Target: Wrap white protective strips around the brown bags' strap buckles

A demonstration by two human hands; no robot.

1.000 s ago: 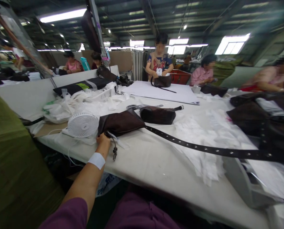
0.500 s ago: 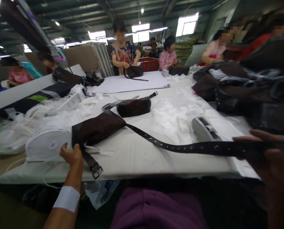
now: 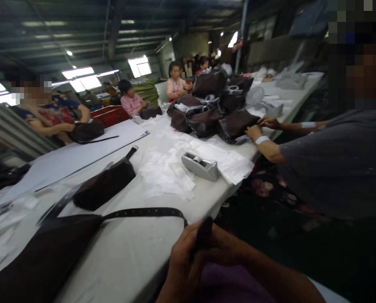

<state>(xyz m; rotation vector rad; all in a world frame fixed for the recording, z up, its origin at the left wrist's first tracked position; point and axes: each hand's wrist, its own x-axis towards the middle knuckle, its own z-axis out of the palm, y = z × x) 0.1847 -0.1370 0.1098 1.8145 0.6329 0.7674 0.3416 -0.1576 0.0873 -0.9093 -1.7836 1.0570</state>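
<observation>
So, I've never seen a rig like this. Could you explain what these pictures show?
There is no machine: a person works bare-handed, and every picture comes from one camera worn on their head. On the white table lie a dark bag, a smaller bag, thin white sheets, a grey tape dispenser and a pile of bags. The bag's strap runs to the wearer's left hand, which is closed on it; the right hand meets it there, its grip too blurred to tell. The co-worker beside the pile is someone else.
</observation>
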